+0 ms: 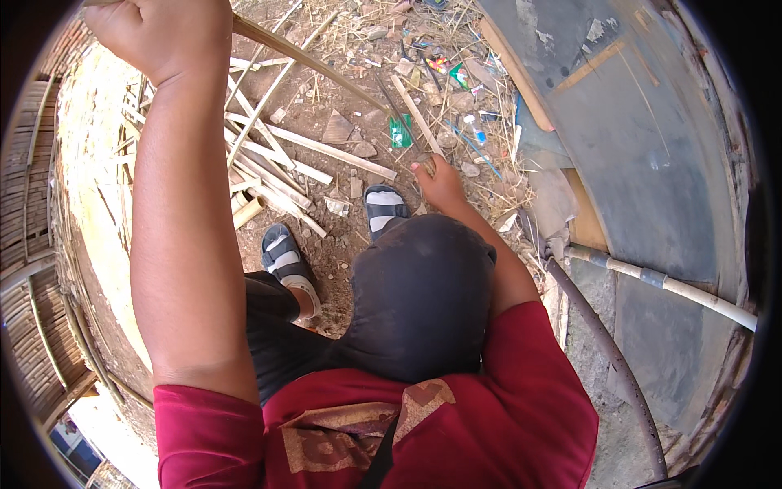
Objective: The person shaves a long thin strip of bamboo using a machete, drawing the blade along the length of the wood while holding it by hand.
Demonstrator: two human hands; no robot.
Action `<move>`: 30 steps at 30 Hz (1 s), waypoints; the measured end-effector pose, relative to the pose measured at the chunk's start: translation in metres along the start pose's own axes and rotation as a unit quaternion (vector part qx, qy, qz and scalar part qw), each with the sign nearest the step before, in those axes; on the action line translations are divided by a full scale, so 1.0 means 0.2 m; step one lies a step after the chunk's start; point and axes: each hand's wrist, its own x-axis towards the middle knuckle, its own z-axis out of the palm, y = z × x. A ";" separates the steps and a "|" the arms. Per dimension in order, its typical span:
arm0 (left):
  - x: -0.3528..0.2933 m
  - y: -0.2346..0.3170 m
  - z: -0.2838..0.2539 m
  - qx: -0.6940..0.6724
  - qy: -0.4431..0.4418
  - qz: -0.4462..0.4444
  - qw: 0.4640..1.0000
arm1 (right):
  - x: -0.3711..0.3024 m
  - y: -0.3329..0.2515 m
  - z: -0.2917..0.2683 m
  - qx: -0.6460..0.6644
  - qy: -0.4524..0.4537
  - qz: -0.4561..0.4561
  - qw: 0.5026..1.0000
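Note:
My left hand (167, 37), raised at the upper left, is closed round one end of a long bamboo strip (314, 65). The strip slants down to the right, toward my other hand. Low in front of my bent knee, my right hand (442, 186) is closed on the handle end of a knife with a thin dark blade (396, 106). Its blade points up and away, and the strip's far end meets or crosses it. Exactly how the two touch is too small to tell.
Split bamboo pieces (277, 151) lie piled left of my sandalled feet (384, 208). Litter, straw and a small plastic bottle (475, 130) are scattered ahead. Grey sheet panels (627, 155) and a pale pole (676, 287) stand at the right; a woven bamboo wall (32, 163) is at the left.

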 end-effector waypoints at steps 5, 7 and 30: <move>-0.02 0.01 0.01 0.158 0.003 0.010 0.987 | 0.00 -0.22 -0.18 0.141 0.032 -0.024 0.989; -0.01 0.01 0.00 0.148 -0.023 0.012 0.989 | 0.00 -0.15 -0.12 0.110 0.033 -0.013 0.993; -0.05 0.04 -0.02 0.161 -0.039 -0.001 0.986 | -0.03 -0.10 -0.07 0.074 0.021 0.013 0.997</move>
